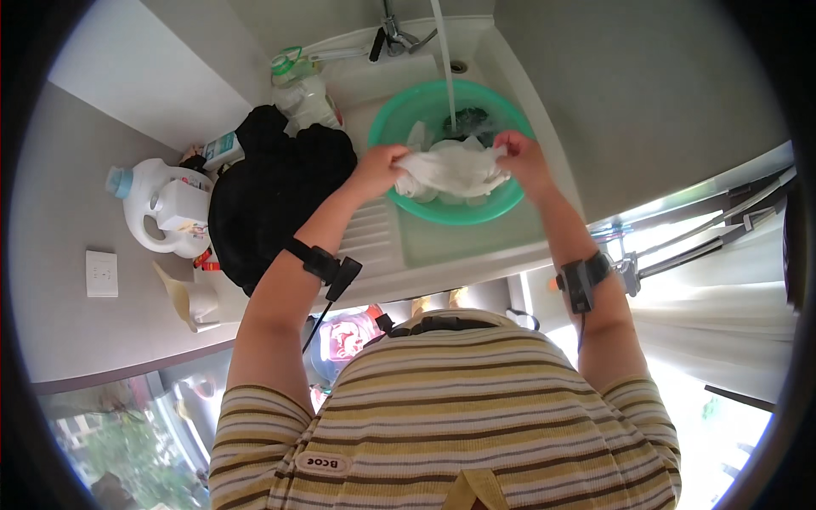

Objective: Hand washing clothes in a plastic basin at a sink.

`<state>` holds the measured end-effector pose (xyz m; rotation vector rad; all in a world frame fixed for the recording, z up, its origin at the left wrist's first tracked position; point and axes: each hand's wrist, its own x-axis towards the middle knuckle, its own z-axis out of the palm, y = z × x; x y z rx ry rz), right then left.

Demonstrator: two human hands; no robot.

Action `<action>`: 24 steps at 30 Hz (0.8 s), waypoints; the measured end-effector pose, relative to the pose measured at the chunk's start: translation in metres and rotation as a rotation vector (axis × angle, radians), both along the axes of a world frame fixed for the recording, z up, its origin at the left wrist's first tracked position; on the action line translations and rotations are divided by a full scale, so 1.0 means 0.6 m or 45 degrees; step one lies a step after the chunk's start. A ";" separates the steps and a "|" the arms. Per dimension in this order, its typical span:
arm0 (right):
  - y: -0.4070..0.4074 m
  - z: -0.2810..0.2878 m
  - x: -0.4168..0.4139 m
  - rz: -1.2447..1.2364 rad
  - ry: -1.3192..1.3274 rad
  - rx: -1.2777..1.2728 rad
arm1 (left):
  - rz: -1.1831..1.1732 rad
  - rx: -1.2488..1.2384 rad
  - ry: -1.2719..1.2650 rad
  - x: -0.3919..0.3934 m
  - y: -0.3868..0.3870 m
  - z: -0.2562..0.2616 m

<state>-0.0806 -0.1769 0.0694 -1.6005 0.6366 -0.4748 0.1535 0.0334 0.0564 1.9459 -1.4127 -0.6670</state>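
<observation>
A wet white cloth (456,167) is stretched between my two hands above a green plastic basin (468,217). My left hand (380,171) grips its left end, and my right hand (521,160) pinches the right end. Water (447,76) falls in a stream into the basin just behind the cloth. Beneath the stream a dark cloth (470,121) lies in the water, and more white fabric (417,136) shows at the basin's left side. The cloth hides part of what the basin holds.
The basin sits in a white laundry sink (472,247) with a chrome faucet (398,38). Black clothing (274,191) is heaped on the washboard side at left. Beyond it stand a clear plastic jug (309,99), a white detergent bottle (143,204) and a plastic scoop (185,296).
</observation>
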 end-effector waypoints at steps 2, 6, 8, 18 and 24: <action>0.000 -0.007 -0.011 0.114 0.271 -0.347 | -0.242 -0.026 0.020 -0.019 -0.001 -0.003; 0.001 -0.005 -0.018 0.344 0.814 -0.838 | -0.710 -0.079 -0.106 -0.043 -0.011 0.018; 0.015 -0.004 -0.003 0.285 0.948 -1.086 | -0.403 0.093 0.096 -0.034 -0.034 0.006; 0.047 -0.096 0.068 0.579 1.134 -1.285 | -0.163 0.676 -0.854 -0.063 -0.086 -0.075; 0.019 -0.148 0.088 0.652 1.123 -1.131 | -0.319 0.788 -0.988 -0.055 -0.114 -0.093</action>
